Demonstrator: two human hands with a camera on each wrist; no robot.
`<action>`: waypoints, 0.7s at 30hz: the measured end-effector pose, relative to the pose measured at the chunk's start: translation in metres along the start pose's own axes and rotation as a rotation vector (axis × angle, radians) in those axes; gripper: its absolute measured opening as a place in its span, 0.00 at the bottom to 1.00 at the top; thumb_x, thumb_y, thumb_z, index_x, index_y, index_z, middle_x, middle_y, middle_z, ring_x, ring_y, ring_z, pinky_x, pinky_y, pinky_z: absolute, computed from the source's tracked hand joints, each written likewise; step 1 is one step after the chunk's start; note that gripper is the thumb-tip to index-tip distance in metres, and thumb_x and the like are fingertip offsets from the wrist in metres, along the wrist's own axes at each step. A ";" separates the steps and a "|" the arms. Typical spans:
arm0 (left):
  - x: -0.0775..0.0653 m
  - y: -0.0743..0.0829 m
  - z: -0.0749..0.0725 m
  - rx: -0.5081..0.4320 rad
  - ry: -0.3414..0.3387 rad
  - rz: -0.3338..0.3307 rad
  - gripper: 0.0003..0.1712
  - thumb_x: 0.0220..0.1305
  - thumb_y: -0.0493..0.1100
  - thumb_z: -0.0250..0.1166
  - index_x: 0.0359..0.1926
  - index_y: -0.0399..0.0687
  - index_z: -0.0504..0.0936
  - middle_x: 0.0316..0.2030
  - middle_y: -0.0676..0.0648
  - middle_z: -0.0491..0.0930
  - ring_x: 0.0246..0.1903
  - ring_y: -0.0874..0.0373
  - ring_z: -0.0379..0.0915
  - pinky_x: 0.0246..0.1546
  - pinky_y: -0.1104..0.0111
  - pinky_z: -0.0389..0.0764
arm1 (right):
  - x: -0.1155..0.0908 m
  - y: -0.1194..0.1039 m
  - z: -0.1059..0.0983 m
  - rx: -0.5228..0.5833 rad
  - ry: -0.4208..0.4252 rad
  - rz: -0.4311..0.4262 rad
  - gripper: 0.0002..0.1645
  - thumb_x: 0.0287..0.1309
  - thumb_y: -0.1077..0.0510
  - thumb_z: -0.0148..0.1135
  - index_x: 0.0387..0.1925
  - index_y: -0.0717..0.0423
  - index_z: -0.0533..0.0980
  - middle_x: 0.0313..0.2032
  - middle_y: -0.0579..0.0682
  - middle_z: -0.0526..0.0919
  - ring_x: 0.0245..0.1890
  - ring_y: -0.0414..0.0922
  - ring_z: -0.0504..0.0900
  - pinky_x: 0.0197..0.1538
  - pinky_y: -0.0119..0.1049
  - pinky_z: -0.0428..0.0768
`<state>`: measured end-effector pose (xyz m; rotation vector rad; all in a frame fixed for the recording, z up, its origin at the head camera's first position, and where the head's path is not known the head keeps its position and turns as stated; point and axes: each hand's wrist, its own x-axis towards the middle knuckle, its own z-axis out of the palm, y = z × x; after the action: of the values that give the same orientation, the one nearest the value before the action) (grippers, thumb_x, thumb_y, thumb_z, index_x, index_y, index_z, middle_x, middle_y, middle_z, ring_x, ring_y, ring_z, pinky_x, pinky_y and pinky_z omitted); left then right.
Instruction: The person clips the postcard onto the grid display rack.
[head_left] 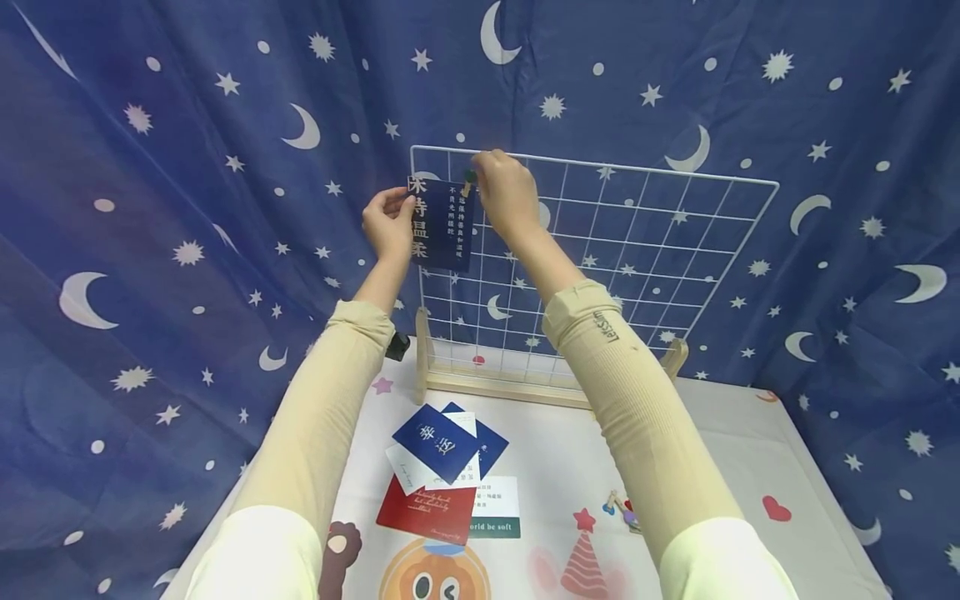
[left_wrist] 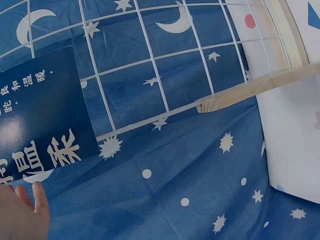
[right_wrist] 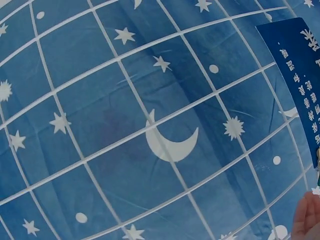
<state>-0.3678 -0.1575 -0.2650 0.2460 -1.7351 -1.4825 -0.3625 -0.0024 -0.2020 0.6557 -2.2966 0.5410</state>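
Note:
A dark blue card (head_left: 442, 229) with pale printed characters lies upright against the upper left corner of a white wire grid (head_left: 637, 169). My left hand (head_left: 388, 223) pinches its left edge between thumb and fingers. At the card's top right, my right hand (head_left: 512, 196) pinches a small wooden clip (head_left: 467, 185) with a green top, close to the top wire. In the left wrist view, the left fingertips are at the edge of the card (left_wrist: 45, 110). The right wrist view catches only part of the right hand (right_wrist: 306, 220), just below the card (right_wrist: 297, 75).
The grid stands on a wooden base (head_left: 510, 390). Below it lie overlapping blue cards (head_left: 435, 442), a red card (head_left: 427, 510) and a white-and-green card (head_left: 495, 527). Small colourful clips (head_left: 615, 504) lie near the right forearm. A star-and-moon curtain (head_left: 225, 167) hangs behind.

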 end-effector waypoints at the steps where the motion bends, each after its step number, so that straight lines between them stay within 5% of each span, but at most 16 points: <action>1: 0.000 0.000 -0.001 0.002 0.000 -0.002 0.12 0.59 0.38 0.66 0.43 0.37 0.83 0.40 0.38 0.84 0.39 0.49 0.81 0.42 0.68 0.79 | -0.001 0.000 -0.001 0.003 0.009 0.000 0.14 0.65 0.64 0.49 0.49 0.61 0.77 0.45 0.56 0.84 0.42 0.50 0.83 0.48 0.36 0.81; 9: -0.004 -0.003 -0.010 -0.017 -0.007 -0.014 0.12 0.59 0.40 0.66 0.42 0.36 0.82 0.40 0.37 0.84 0.34 0.56 0.78 0.39 0.73 0.77 | -0.011 0.007 -0.003 0.053 0.034 0.033 0.14 0.64 0.61 0.52 0.47 0.61 0.77 0.42 0.56 0.84 0.39 0.49 0.82 0.44 0.36 0.80; 14: -0.007 -0.006 -0.013 -0.007 -0.027 -0.013 0.13 0.59 0.41 0.66 0.41 0.37 0.82 0.39 0.38 0.83 0.27 0.69 0.69 0.36 0.76 0.74 | -0.019 0.011 -0.003 0.079 0.043 0.042 0.14 0.64 0.57 0.54 0.47 0.61 0.78 0.43 0.56 0.84 0.43 0.49 0.82 0.48 0.36 0.80; 21: -0.012 -0.008 -0.016 -0.051 -0.063 0.010 0.13 0.58 0.41 0.66 0.40 0.34 0.82 0.31 0.45 0.80 0.25 0.74 0.66 0.32 0.80 0.69 | -0.030 0.016 -0.004 0.110 0.069 0.029 0.13 0.64 0.57 0.55 0.42 0.61 0.79 0.42 0.56 0.84 0.46 0.49 0.81 0.53 0.36 0.78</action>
<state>-0.3520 -0.1636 -0.2781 0.1654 -1.7432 -1.5403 -0.3511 0.0216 -0.2235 0.6466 -2.2272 0.6975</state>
